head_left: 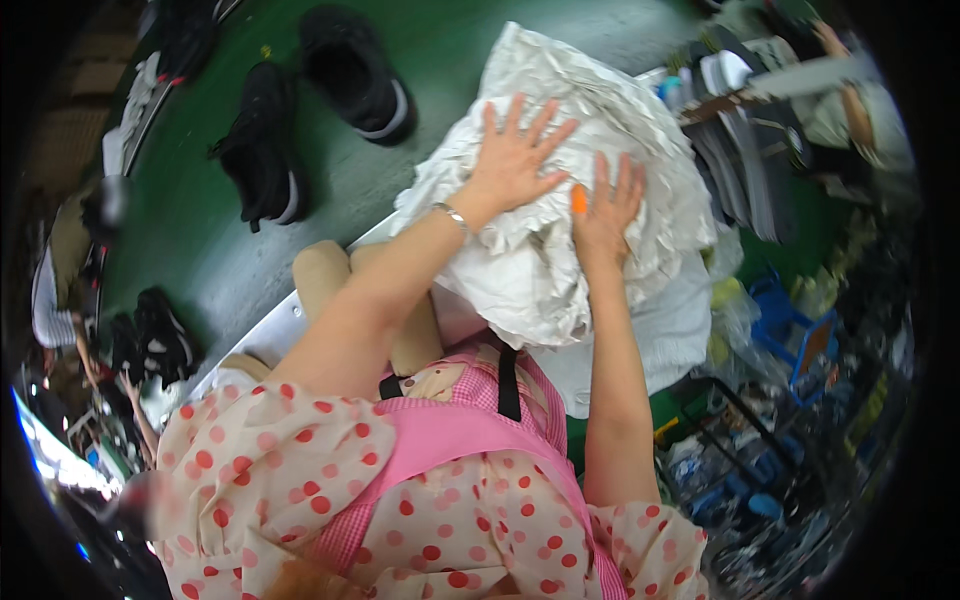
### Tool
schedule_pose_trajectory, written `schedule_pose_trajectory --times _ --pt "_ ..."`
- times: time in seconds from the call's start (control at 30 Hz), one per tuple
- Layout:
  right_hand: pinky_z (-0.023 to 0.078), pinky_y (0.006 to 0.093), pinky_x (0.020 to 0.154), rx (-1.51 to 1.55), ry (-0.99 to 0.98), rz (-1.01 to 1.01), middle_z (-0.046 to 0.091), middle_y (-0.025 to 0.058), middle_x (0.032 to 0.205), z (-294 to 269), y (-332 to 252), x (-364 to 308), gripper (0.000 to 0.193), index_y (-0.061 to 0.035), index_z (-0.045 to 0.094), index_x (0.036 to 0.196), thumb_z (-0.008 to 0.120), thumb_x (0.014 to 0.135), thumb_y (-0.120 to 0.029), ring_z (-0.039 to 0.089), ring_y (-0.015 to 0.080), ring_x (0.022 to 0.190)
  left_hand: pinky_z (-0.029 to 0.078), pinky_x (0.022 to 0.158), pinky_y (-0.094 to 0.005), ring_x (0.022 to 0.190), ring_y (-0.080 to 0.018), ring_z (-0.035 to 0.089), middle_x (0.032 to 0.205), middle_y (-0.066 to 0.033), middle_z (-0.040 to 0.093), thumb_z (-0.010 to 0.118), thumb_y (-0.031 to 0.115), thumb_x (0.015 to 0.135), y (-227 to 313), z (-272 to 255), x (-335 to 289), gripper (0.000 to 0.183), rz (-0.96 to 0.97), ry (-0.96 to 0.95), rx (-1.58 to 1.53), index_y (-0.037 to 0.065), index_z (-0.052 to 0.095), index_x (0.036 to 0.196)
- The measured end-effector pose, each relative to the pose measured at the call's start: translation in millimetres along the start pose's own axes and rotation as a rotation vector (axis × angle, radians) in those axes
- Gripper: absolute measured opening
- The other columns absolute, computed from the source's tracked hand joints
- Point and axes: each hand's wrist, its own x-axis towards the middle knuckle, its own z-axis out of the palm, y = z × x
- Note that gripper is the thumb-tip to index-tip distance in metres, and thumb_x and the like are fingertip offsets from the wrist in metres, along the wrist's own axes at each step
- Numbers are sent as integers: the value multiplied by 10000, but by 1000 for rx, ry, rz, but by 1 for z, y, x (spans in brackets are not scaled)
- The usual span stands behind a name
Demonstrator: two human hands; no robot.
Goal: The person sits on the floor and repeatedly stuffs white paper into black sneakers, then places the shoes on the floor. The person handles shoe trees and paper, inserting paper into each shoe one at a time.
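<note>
Now, our left hand and right hand lie open, fingers spread, on the crumpled white bundle at the near edge of the green surface; we should press its loose folds evenly.

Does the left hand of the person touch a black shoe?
No, the left hand lies spread on the crumpled white bundle, apart from the nearest black shoe.

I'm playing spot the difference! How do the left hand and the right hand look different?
The left hand has a bracelet; the right hand shows none. The right hand has an orange-tipped thumb; the left hand doesn't. Both lie on the crumpled white bundle.
</note>
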Motion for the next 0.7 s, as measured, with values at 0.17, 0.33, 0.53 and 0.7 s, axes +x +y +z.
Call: schedule_pose_trajectory --times 0.17,0.33,0.53,0.7 --pt "253 545 1085 -22 72 -89 291 158 1473 23 18 -3 523 -130 480 1351 603 861 -266 243 448 1336 74 1056 -695 1414 -422 119 1556 -41 216 508 605 802 -2 35 -3 718 -23 97 -76 338 345 1448" --pt "267 561 1062 -105 60 -94 340 169 1444 23 20 7 500 -121 487 1346 568 879 -280 301 445 1296 20 1070 -680 1415 -425 121 1555 -20 229 509 603 778 -6 41 3 735 -34 117 -92 362 332 1450" --pt "358 540 1014 -156 261 -329 407 165 1397 41 50 17 462 -154 516 1319 562 890 -319 405 430 1217 36 1071 -691 1415 -420 128 1543 -33 249 544 559 788 -3 42 5 691 -41 203 -147 334 381 1421" --pt "456 462 942 -361 343 -328 485 139 1334 69 82 20 367 -193 553 1286 545 919 -194 538 360 1105 317 1038 -521 1271 -370 391 1332 -136 458 691 274 736 4 -34 -17 501 -87 202 -291 172 586 1216"
